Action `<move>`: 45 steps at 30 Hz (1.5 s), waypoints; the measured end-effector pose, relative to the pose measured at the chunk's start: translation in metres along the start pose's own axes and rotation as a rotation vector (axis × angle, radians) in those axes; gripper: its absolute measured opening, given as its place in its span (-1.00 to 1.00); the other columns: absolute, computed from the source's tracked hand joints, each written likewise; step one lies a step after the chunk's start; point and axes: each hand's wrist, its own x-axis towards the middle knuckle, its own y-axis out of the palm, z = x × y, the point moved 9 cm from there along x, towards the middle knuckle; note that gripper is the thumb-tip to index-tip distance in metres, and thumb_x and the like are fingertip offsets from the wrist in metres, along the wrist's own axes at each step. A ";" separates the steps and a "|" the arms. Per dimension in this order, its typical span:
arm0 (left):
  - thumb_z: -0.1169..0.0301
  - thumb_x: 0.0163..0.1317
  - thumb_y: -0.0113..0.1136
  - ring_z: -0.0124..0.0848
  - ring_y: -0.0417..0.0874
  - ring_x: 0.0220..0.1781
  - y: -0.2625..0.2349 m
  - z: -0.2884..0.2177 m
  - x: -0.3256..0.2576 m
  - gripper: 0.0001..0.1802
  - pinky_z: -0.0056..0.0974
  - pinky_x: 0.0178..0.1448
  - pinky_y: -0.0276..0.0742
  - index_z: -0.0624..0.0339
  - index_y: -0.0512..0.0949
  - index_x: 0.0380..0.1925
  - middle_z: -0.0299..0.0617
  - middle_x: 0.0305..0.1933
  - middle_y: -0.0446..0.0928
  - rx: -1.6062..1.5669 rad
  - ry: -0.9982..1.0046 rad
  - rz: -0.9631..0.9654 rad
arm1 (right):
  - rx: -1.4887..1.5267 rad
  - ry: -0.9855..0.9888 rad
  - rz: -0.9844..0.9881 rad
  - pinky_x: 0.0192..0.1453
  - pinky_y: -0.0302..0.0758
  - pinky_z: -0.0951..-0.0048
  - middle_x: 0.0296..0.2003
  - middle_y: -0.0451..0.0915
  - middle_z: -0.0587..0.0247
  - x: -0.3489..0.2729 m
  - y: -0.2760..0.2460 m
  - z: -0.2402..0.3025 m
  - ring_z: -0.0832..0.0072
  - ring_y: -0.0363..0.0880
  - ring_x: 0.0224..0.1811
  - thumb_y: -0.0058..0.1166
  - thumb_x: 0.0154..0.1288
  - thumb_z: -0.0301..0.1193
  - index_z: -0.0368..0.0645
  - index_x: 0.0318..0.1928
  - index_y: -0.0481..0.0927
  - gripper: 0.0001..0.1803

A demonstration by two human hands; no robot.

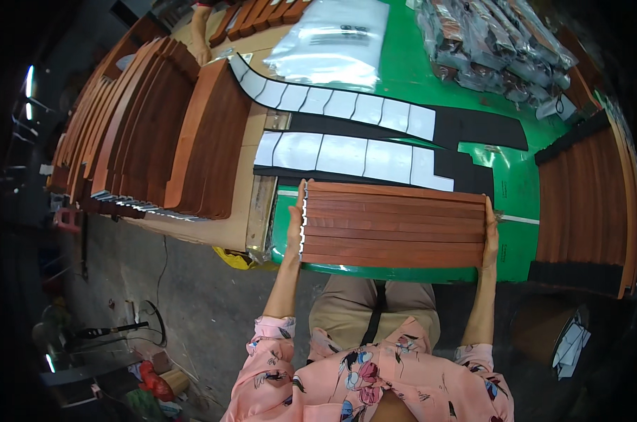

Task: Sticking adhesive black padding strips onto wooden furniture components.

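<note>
Brown boards [146,133] stood at far left. The left hand [295,226], fingers nearly straight, held the left end of the wooden slats [396,225], positioned side by side at the near edge of the green table [513,247]. The right hand [491,235], similarly extended, held the right end.

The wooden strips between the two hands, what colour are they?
The wooden strips are reddish brown; the head view shows them best.
</note>
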 end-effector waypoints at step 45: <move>-0.28 0.23 -0.34 -0.33 -0.01 0.47 0.016 -0.009 0.001 -0.08 -0.16 0.47 -0.01 0.11 -0.14 0.40 -0.34 0.48 -0.11 -0.095 0.038 0.088 | -0.236 0.106 -0.010 0.42 -0.01 0.35 0.32 0.17 0.09 0.003 -0.014 -0.009 0.29 0.06 0.40 -0.45 0.40 0.14 -0.19 0.33 0.17 -0.25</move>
